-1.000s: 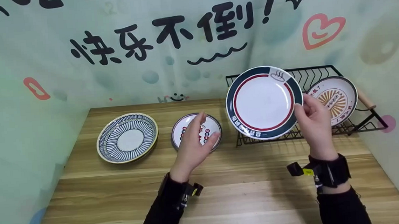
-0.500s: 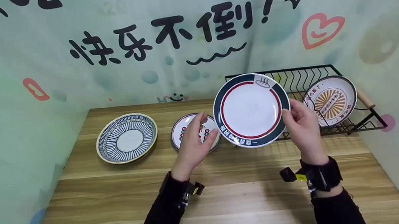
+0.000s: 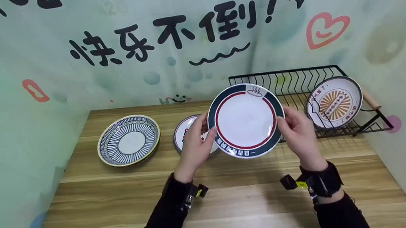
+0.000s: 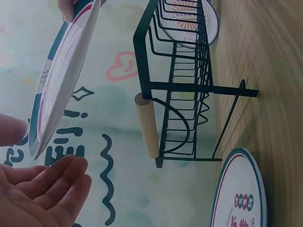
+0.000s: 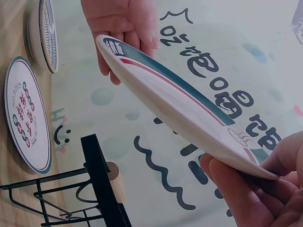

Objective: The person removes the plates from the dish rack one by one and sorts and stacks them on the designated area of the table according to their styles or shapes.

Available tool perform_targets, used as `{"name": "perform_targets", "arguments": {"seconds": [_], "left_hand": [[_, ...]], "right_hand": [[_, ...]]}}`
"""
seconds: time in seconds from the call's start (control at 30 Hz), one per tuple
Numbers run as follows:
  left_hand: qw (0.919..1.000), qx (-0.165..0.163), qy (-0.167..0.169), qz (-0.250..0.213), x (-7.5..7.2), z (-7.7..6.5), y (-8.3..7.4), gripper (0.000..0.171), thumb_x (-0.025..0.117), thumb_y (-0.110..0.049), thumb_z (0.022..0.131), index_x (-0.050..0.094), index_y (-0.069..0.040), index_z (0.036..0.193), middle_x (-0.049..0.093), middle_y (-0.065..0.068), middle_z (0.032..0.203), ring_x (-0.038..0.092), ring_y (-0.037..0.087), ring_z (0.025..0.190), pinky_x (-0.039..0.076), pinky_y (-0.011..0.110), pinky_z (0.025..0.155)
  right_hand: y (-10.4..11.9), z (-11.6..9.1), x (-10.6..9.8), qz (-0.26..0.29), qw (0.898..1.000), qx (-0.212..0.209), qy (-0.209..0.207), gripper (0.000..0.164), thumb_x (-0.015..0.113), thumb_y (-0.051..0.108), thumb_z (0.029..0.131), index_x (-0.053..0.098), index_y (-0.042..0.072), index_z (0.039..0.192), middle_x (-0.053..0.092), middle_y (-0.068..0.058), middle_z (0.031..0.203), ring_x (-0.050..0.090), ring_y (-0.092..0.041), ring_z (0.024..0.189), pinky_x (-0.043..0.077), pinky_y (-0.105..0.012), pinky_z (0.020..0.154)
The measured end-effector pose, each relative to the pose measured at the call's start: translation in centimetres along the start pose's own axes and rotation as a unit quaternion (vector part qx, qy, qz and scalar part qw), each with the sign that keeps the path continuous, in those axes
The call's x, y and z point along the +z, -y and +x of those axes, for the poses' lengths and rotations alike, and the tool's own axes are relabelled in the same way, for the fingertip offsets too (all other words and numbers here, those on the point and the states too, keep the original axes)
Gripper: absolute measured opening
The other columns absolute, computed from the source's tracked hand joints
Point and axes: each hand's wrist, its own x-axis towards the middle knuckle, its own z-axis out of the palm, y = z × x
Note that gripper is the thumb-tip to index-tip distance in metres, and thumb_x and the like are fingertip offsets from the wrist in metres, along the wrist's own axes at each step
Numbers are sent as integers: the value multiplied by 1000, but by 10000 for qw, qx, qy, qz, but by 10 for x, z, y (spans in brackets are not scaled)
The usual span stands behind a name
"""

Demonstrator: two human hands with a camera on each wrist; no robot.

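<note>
My right hand (image 3: 299, 136) pinches the right rim of a white plate (image 3: 245, 121) with a dark teal border and red ring. Its thumb lies on the front and its fingers behind. The plate is held up off the table, tilted toward the head camera. At its left rim, my left hand (image 3: 195, 146) has thumb and fingers spread to either side of the edge. In the left wrist view, the left fingers (image 4: 57, 189) are relaxed and a gap shows between them and the plate. Partly hidden behind the left hand, a smaller plate with red and blue print (image 3: 182, 129) lies on the table.
A black wire dish rack (image 3: 286, 73) with wooden handles stands at the back right. It holds a plate with an orange sunburst (image 3: 334, 103). On the left of the wooden table (image 3: 123, 205) sits a blue-striped bowl (image 3: 131, 142). A printed backdrop rises behind.
My right hand has carried the teal-rimmed plate left and down, away from the front of the rack, to the left hand. The left hand has barely moved.
</note>
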Motion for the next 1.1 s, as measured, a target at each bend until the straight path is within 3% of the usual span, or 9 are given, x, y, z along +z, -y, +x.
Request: {"name": "perform_targets", "arguments": {"seconds": [0.3,0.43,0.63,0.93,1.1], "left_hand": [[9995,-81,-293,109,0,-2,1,29,60,-12,98,58,4,122,65,10,99,62,18,84,56,30,72],[9986,-96,-461,254,-2,-2,1,22,60,-8,97,61,5,114,66,11,93,60,19,80,53,31,70],[9981,-235,-493,276,-5,-4,-1,14,62,-3,95,64,5,105,68,13,90,63,20,78,55,31,71],[9976,-531,-444,101,-11,-6,-6,10,65,0,92,67,5,100,69,12,85,64,17,73,57,28,66],[9964,-604,-585,100,-12,-7,-9,11,66,1,91,69,5,100,69,11,84,64,16,72,56,27,64]], "right_hand": [[-4,-3,5,182,9994,-73,287,25,53,-13,92,59,-20,115,66,-24,77,60,-7,59,51,-18,50],[-4,-4,6,196,9989,-77,413,23,54,-12,93,61,-18,113,65,-21,75,58,-8,57,50,-18,49],[-4,-5,7,184,9985,50,517,24,53,-12,93,59,-18,116,67,-27,82,64,-10,63,55,-21,54],[-5,-5,7,212,9981,113,574,26,54,-13,92,58,-20,117,67,-27,84,64,-9,64,55,-21,54],[-6,-4,8,201,9974,232,655,27,55,-13,92,59,-18,118,67,-28,89,65,-10,69,56,-21,57]]}}
